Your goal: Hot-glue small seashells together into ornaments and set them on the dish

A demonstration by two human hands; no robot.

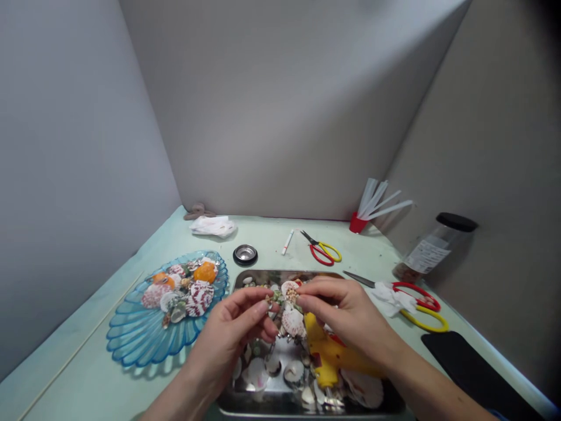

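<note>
My left hand [239, 318] is closed in a pinch, with a small brownish shell [269, 299] at its fingertips. Facing it, my right hand [346, 307] pinches at a small speckled shell [291, 295]; its exact outline blends with the shells behind. Both hands are over a metal tray [280, 403] of assorted seashells, among them a pale scallop shell [293, 321] and a spiral shell [294, 372]. Under my right wrist lies a yellow glue gun [326, 356], partly hidden by my forearm.
Left of the tray, a blue scalloped dish [144, 339] holds orange, white and purple shells. Behind are a metal lid [245, 254], a marker-like stick [287, 242] and scissors [323, 248]. To the right are larger scissors [421, 298], a jar [432, 248] and glue sticks [374, 199].
</note>
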